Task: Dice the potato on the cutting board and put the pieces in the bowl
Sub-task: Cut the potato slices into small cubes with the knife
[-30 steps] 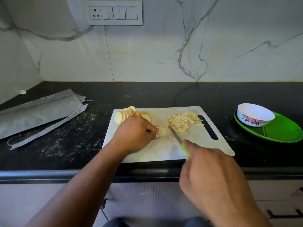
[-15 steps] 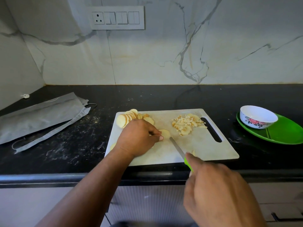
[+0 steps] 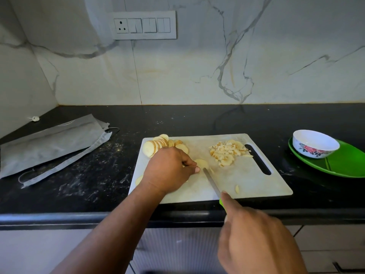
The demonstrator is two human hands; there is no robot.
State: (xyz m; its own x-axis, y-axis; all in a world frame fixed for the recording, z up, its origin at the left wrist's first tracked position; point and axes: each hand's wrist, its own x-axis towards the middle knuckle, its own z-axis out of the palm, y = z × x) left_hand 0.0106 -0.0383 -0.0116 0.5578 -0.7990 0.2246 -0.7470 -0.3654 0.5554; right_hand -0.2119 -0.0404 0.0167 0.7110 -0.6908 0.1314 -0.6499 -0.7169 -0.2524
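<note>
Left hand point(image 3: 169, 171) rests curled on the cutting board point(image 3: 246, 180), fingertips pinning potato slices point(image 3: 201, 163). Right hand point(image 3: 254, 240) grips a green-handled knife point(image 3: 212, 181), blade tip just beside those slices. Uncut slices point(image 3: 156, 146) are fanned at the board's far-left corner; diced pieces point(image 3: 227, 152) lie heaped near its slot. The bowl point(image 3: 314, 144) sits on a green plate point(image 3: 347, 165), right on the table point(image 3: 79, 175).

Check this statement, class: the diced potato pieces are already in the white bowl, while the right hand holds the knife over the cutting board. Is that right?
Not quite. The head view shows the diced potato pieces still piled on the cutting board; no pieces show in the white bowl. The right hand does hold the knife over the board.
</note>
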